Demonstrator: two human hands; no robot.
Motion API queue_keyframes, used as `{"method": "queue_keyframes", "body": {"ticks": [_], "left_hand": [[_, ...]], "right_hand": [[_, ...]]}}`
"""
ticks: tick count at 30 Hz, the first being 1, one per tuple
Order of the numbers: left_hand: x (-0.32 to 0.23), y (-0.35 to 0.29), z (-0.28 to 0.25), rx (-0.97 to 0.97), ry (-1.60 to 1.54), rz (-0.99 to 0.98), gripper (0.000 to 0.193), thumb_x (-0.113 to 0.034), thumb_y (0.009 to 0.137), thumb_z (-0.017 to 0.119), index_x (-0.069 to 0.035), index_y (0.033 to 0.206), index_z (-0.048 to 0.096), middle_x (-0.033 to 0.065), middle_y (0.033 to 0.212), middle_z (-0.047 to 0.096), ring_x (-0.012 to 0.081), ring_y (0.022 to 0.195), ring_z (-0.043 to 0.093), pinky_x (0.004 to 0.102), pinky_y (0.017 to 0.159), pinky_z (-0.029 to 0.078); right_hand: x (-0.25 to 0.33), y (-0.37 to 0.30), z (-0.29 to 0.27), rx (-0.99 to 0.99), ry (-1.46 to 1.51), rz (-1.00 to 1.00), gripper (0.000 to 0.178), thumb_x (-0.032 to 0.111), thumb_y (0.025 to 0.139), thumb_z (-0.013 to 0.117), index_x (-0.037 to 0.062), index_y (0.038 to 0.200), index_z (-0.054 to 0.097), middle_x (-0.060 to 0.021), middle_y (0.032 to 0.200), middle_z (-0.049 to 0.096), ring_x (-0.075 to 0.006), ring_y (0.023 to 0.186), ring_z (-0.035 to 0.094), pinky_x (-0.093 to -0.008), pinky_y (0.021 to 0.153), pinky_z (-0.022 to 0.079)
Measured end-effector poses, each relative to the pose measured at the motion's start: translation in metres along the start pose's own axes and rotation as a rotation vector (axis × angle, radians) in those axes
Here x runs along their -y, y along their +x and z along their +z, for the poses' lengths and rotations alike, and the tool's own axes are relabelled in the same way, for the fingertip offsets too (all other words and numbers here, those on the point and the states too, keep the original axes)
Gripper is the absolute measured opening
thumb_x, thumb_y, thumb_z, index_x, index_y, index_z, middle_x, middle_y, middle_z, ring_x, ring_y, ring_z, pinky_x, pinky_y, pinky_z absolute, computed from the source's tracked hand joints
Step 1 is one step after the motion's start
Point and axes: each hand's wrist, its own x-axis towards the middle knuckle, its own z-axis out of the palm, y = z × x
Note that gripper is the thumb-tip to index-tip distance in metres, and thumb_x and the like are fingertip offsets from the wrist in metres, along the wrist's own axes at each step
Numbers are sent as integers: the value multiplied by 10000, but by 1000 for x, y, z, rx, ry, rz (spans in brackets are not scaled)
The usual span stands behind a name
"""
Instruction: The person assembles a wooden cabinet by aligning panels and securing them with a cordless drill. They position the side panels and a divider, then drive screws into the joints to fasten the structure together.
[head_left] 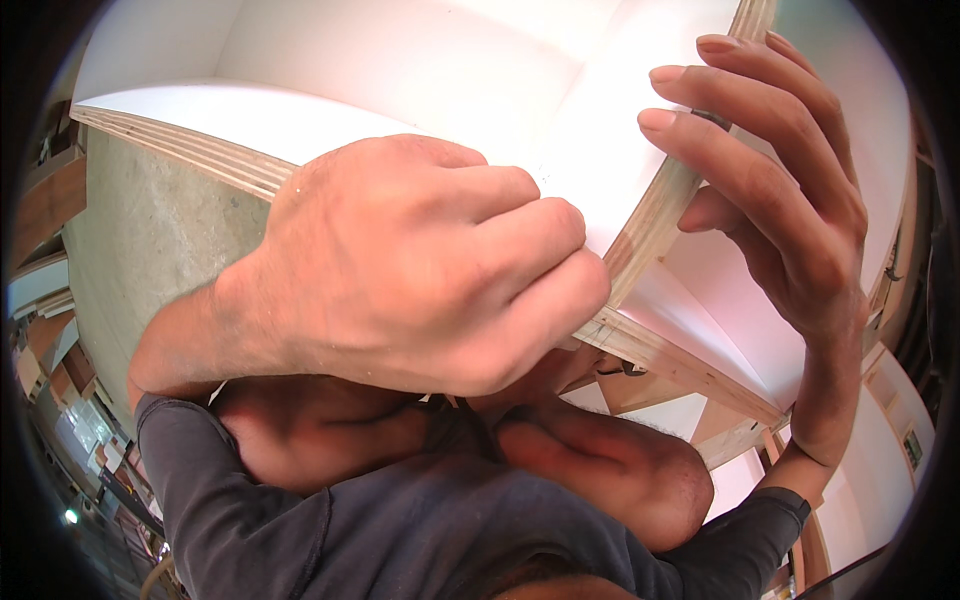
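My left hand [420, 270] is curled into a fist in the middle of the view. Its knuckles press against the layered edge where two white-faced plywood panels meet, and anything inside the fist is hidden. My right hand [790, 200] reaches up at the right. Its fingers wrap over the bare edge of the upright plywood panel [650, 215], with the fingertips on the white inner face. A white top panel [200, 110] with a striped plywood edge runs off to the upper left. Dark grey sleeves cover both forearms.
A lower white shelf panel [690, 365] with a plywood edge runs to the right, under the upright one. More wooden frame parts [740, 430] show beneath it. A grey surface [140, 250] lies at the left, beside blurred workshop clutter [60, 380].
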Motion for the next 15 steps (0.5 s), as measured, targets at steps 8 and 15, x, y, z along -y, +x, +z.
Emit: {"method": "queue_keyframes", "body": {"ticks": [8,15], "left_hand": [[-5,6,-4,53,-7,-62,273,-222,643,750,-30,751,588,110,839,689,171,581,638,288,477,501],[-5,7,-4,60,8,-47,308,-253,660,777,-29,753,586,113,837,686,180,589,646,294,497,525]], "right_hand": [[0,-4,1,-49,21,2,401,181,810,705,80,1197,727,-126,1230,716,-359,1227,623,-517,1081,466],[0,-7,3,-62,29,8,419,196,806,717,81,1209,728,-121,1232,711,-360,1222,622,-519,1075,465]]}}
